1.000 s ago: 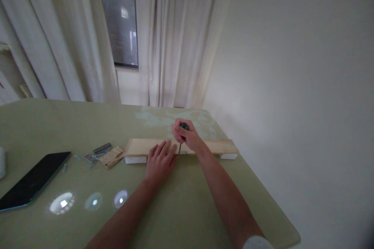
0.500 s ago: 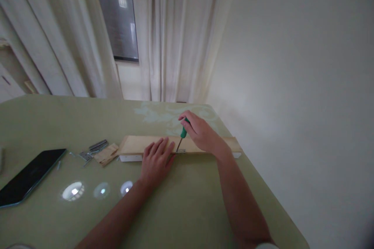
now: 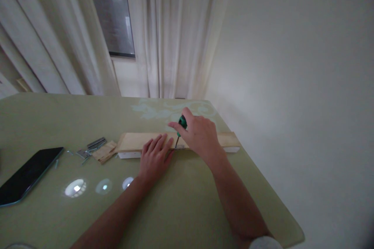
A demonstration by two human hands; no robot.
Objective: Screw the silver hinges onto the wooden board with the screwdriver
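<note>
A long pale wooden plank (image 3: 133,141) lies across the green table (image 3: 181,202), raised on white blocks (image 3: 128,155). My left hand (image 3: 154,156) rests flat on the plank's near edge, fingers stretched out. My right hand (image 3: 198,135) is closed round a green-handled screwdriver (image 3: 181,123). The screwdriver stands nearly upright, its tip down on a small metal bracket at the plank's near edge, just right of my left fingertips.
Left of the plank lie a small wood offcut (image 3: 103,151), grey metal brackets (image 3: 96,143) and loose screws. A dark tablet (image 3: 25,175) lies at the far left. Curtains and a window stand behind the table; a plain wall runs along the right edge.
My right hand has turned on the screwdriver handle, going from a fist over its top to a grip from the right side. My left hand stays flat on the plank.
</note>
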